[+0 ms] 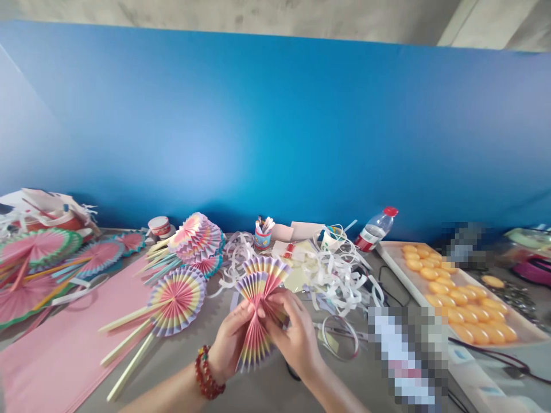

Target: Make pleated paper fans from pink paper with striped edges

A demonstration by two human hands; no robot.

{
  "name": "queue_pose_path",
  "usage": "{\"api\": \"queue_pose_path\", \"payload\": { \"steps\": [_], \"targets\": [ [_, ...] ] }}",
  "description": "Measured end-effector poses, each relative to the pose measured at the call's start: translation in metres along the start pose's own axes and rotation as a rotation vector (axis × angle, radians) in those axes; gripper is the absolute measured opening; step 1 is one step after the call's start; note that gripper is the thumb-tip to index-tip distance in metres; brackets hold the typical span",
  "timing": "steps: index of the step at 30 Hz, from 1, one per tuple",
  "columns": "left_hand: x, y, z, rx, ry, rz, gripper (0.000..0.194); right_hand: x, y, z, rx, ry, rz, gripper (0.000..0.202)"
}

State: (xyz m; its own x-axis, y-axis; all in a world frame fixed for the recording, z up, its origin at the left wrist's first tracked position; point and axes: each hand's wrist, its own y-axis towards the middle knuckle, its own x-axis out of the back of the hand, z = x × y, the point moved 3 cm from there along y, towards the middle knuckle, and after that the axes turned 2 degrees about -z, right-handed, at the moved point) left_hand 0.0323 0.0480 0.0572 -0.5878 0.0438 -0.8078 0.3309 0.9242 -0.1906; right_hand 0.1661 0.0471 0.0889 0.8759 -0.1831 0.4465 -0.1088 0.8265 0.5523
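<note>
A pleated paper fan (255, 343), striped pink, yellow and purple, is held upright between my two hands at the front middle. Its pleats spread at top and bottom and pinch together at the centre. My left hand (232, 335) grips it there, thumb on the pleats, a red bead bracelet (207, 373) on that wrist. From the other side my right hand (295, 330) has its fingers closed on the pleats; part of the fan is hidden behind them. To the left lies a round paper fan (176, 301) with pale sticks (131, 342).
Pink paper sheets (77, 350) and stacked fans (196, 241) lie left. White paper strips (340, 281), a pen cup (262, 235) and a bottle (376, 229) stand behind. Scissors (340, 332) lie right of my hands. Further right is a tray (413, 281) of orange oval pieces. A blue partition (275, 126) rises behind.
</note>
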Motion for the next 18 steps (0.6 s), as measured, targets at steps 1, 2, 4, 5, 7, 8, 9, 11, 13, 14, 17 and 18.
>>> {"api": "queue_pose_path", "payload": {
  "steps": [1,2,4,5,7,8,9,11,13,14,17,18],
  "targets": [
    [0.000,0.000,0.000,-0.004,0.000,-0.006,0.019,0.001,0.001,0.002,0.019,-0.053,0.011,0.015],
    [-0.001,0.000,0.000,-0.012,0.002,-0.010,0.019,0.002,0.003,0.005,0.043,-0.110,0.026,0.015],
    [-0.002,-0.001,0.000,-0.024,0.006,-0.013,0.018,0.004,0.006,0.011,0.097,-0.225,0.046,0.011],
    [-0.002,-0.001,0.000,-0.029,0.007,-0.012,0.018,0.006,0.007,0.014,0.123,-0.276,0.042,0.009],
    [-0.003,-0.002,0.001,-0.041,0.016,0.003,0.013,0.010,0.008,0.019,0.165,-0.356,0.010,0.009],
    [-0.003,-0.002,0.001,-0.049,0.021,0.013,0.013,0.011,0.009,0.021,0.181,-0.379,-0.010,0.010],
    [-0.003,-0.002,0.002,-0.052,0.026,0.024,0.015,0.012,0.008,0.022,0.192,-0.389,-0.029,0.011],
    [-0.003,-0.002,0.004,-0.050,0.035,0.039,0.018,0.012,0.008,0.021,0.194,-0.389,-0.053,0.010],
    [-0.002,-0.001,0.004,-0.040,0.043,0.046,0.018,0.011,0.007,0.016,0.174,-0.363,-0.046,0.009],
    [-0.002,-0.001,0.003,-0.033,0.050,0.049,0.018,0.011,0.007,0.013,0.157,-0.338,-0.032,0.009],
    [0.000,0.001,0.000,-0.038,0.078,0.041,0.020,0.011,0.007,0.004,0.072,-0.238,0.012,0.011],
    [0.002,0.002,-0.002,-0.046,0.096,0.030,0.020,0.011,0.007,0.001,0.031,-0.206,0.023,0.011]
  ]
}}
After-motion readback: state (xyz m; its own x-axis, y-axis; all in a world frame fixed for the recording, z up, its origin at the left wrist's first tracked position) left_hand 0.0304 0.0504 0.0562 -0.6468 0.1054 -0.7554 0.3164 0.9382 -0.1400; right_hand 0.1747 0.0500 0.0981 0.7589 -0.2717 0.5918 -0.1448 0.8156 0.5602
